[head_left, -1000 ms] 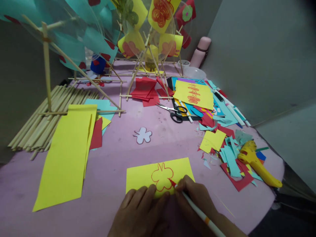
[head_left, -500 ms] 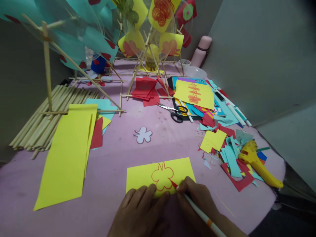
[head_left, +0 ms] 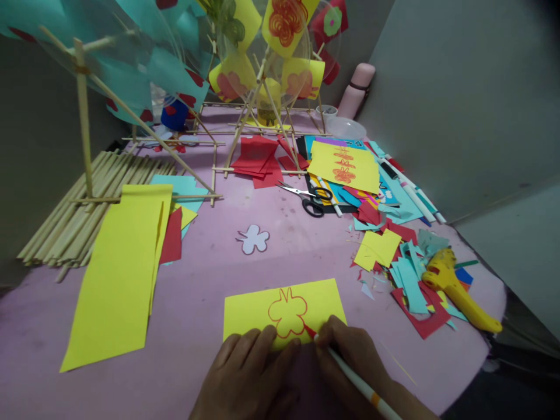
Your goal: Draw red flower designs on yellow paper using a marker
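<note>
A yellow paper strip (head_left: 245, 312) lies on the pink tabletop near its front. On it is a butterfly outline (head_left: 287, 313) drawn in red. My left hand (head_left: 249, 370) rests with its fingers stretched out on the paper's lower edge, left of and below the drawing. Pinched in my right hand (head_left: 350, 356) is a red felt-tip marker (head_left: 353, 376) with a white barrel. Its red tip touches the paper at the right side of the outline. Beyond the strip lies a white butterfly cut-out (head_left: 254, 240).
Black-handled scissors (head_left: 312, 201) lie beside stacked papers (head_left: 345, 169). Paper scraps (head_left: 409, 280) and a yellow glue gun (head_left: 461, 291) sit at right. Yellow sheets (head_left: 114, 286) and a bundle of wooden sticks (head_left: 65, 216) are at left. Stick frames (head_left: 262, 93) with paper pinwheels stand behind.
The marker tip has moved slightly down along the outline's right side, leaving a little more red line. My left hand stays in place on the paper.
</note>
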{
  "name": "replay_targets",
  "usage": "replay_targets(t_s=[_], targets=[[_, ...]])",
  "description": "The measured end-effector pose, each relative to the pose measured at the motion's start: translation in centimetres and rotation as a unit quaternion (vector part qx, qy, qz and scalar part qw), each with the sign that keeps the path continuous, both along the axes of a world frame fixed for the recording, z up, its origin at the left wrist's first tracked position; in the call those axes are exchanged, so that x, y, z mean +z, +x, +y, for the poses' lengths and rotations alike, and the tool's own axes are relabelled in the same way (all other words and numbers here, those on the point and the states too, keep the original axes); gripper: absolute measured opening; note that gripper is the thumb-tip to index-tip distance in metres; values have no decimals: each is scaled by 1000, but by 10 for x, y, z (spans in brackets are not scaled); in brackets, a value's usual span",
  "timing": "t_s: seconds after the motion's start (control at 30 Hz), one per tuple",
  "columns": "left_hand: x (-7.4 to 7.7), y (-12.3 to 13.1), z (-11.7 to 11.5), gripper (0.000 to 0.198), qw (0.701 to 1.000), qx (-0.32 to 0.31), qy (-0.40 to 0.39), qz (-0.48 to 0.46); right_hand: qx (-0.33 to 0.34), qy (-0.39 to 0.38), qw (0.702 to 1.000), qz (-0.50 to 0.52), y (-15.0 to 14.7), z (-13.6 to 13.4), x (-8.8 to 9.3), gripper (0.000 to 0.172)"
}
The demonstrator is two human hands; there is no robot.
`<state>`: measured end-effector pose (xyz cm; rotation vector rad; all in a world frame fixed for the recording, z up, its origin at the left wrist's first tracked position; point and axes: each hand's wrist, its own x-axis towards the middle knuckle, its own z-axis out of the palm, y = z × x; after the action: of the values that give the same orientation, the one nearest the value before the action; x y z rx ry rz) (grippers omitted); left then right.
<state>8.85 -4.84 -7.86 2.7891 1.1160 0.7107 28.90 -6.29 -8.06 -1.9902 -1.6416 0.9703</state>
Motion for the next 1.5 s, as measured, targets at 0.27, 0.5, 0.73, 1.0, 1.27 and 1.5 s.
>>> replay_targets(t_s=[0.27, 0.5, 0.73, 1.0, 1.27, 1.5], targets=[[10, -1, 1, 29, 999, -2, -36, 18, 15, 79, 996, 29, 4, -11, 12, 9], [19, -2, -1, 31, 997, -5, -41, 64, -26, 167, 985, 46, -1, -12, 25, 10], [6, 10, -2, 34, 999, -30, 30, -2, 4, 109, 994, 1, -1, -4, 24, 7], [0, 13, -1, 39, 999, -33, 31, -18, 41, 79, 996, 8, -2, 1, 26, 10], [9, 11, -1, 42, 999, -37, 13, 1, 54, 34, 998, -7, -2, 3, 28, 10], [9, 10, -3, 41, 999, -33, -8, 6, 34, -45, 998, -29, -6, 10, 23, 17]])
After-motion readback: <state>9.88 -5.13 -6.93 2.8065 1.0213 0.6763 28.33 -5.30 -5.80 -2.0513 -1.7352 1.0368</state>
